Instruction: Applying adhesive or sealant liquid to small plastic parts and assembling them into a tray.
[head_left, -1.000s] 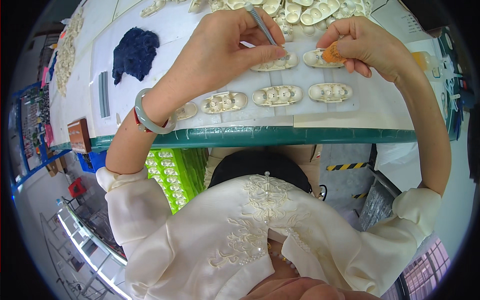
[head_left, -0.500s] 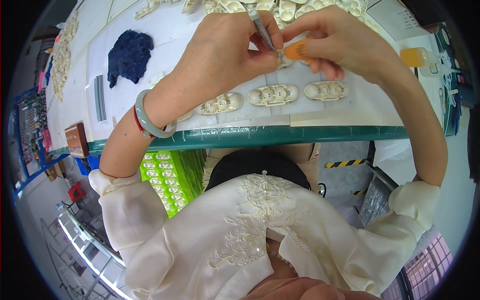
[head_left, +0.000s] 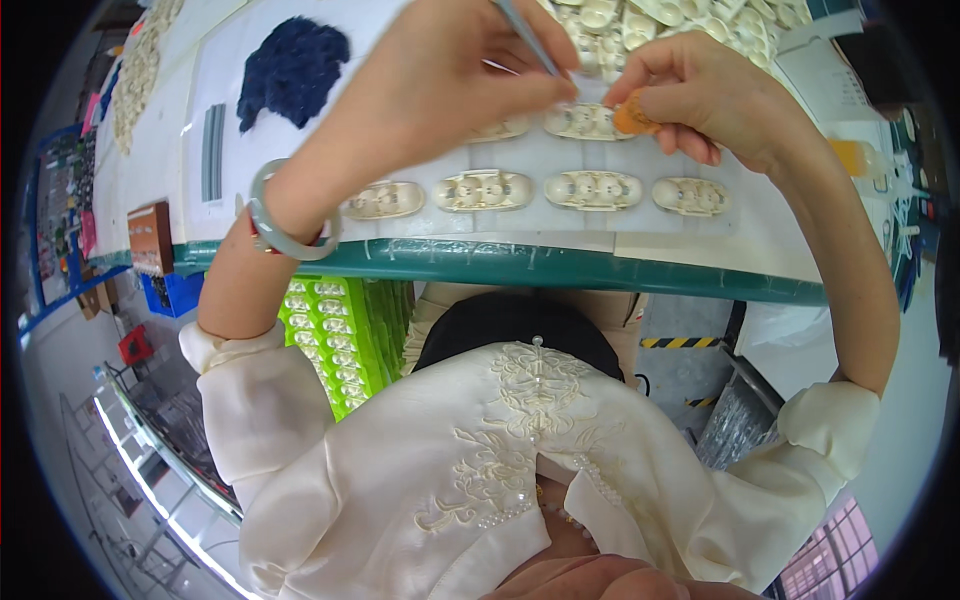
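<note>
My left hand (head_left: pixel 450 85) is closed around a slim grey rod (head_left: pixel 527 38), held slanting with its lower end near the fingertips. My right hand (head_left: pixel 715 95) pinches a small orange piece (head_left: pixel 636 115), its full shape hidden by the fingers. Both hands hover over a cream oval plastic part (head_left: pixel 582 122), with the orange piece at its right end; whether they touch, I cannot tell. Nearer to me lies a row of similar cream parts (head_left: pixel 593 190) with rounded hollows, on pale sheets. My left hand partly covers another cream part (head_left: pixel 500 130).
More cream parts (head_left: pixel 690 25) are heaped at the back. On the left lie a navy cloth (head_left: pixel 295 75), grey sticks (head_left: pixel 213 150) and a brown block (head_left: pixel 151 238). A bottle with orange liquid (head_left: pixel 855 158) is at right. Green trays (head_left: pixel 385 330) stand below the table's green edge (head_left: pixel 500 260).
The view has shifted, so the table shows lower in the picture. My hands have drawn slightly apart, still holding the rod and the orange piece.
</note>
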